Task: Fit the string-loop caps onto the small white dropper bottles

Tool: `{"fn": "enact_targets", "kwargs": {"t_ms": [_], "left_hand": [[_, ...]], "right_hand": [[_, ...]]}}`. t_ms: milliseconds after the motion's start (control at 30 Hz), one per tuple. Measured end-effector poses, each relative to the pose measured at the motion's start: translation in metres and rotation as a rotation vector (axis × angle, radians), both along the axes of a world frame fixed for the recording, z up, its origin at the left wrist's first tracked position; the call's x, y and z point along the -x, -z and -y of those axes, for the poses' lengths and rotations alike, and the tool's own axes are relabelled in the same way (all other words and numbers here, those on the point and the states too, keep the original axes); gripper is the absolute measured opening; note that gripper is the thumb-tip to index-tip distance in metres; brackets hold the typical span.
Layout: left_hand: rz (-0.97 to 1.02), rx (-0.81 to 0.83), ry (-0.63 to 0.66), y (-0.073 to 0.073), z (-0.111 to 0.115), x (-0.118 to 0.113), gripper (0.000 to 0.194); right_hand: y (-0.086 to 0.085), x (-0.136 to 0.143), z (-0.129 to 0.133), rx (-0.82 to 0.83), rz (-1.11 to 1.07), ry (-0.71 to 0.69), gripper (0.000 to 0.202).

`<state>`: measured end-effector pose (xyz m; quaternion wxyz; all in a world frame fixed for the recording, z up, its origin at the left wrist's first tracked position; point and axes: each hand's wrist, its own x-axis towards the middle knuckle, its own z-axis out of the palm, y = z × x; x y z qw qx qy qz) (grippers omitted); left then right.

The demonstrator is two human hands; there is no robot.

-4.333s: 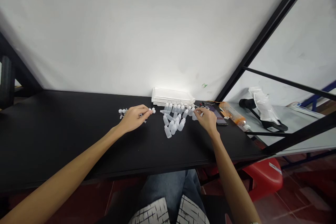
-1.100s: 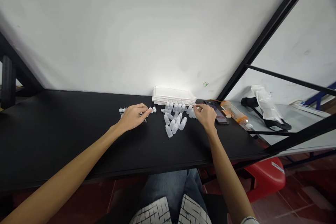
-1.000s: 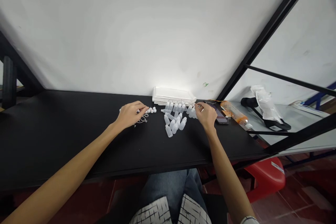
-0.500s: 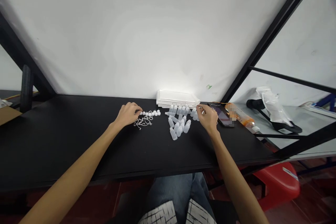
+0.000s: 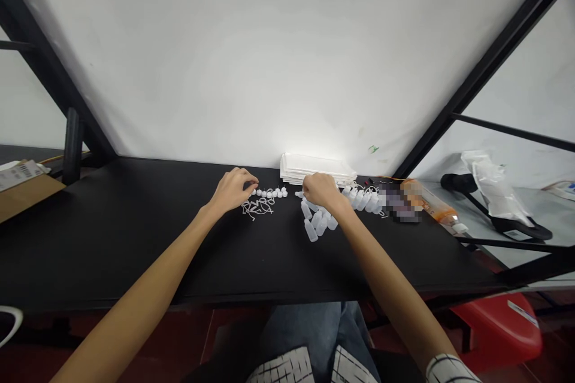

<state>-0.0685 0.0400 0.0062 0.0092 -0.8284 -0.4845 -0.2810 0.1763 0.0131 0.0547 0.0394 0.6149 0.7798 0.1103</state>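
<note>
Nearest on the black bench (image 5: 135,239), a heap of small clear bottles (image 5: 317,221) lies just under the right hand (image 5: 320,190), whose fingers curl down onto the heap's far end; whether they grip one I cannot tell. The left hand (image 5: 233,188) pinches its fingertips together at the left end of a row of white caps (image 5: 269,193), loose plastic rings (image 5: 258,208) beside it. Beyond, a stack of white sheets (image 5: 314,166) sits against the wall.
</note>
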Motion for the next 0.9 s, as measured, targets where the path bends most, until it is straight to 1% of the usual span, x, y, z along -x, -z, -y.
{"fn": "enact_targets", "kwargs": {"t_ms": [100,233,367,467,567,633,733,833,900], "left_hand": [[0.024,0.016,-0.008,-0.003,0.003,-0.002,0.025],[0.032,0.032,0.002,-0.006,0.007,-0.005,0.027],[0.041,0.025,0.005,-0.007,0.008,-0.007,0.028],[0.057,0.015,0.01,-0.007,0.009,-0.007,0.027],[0.129,0.026,0.043,-0.008,0.011,-0.009,0.027],[0.222,0.063,0.096,-0.009,0.012,-0.012,0.027],[0.35,0.147,0.185,-0.011,0.017,-0.018,0.028],[0.427,0.216,0.242,-0.014,0.024,-0.023,0.039],[0.438,0.264,0.265,-0.016,0.026,-0.025,0.043]], "right_hand": [[0.006,0.009,-0.008,0.012,0.042,-0.03,0.026],[0.014,0.014,-0.017,0.036,0.064,-0.061,0.024],[0.019,0.021,-0.021,0.06,0.061,-0.084,0.022],[0.018,0.025,-0.021,0.055,0.045,-0.105,0.021],[0.008,0.023,-0.021,0.019,0.003,-0.114,0.018],[-0.002,0.019,-0.017,-0.022,-0.144,-0.12,0.016],[-0.013,0.016,-0.006,-0.051,-0.55,-0.2,0.015],[-0.013,0.021,0.007,0.011,-0.912,-0.312,0.018],[-0.005,0.027,0.012,0.057,-1.052,-0.338,0.019]]}}
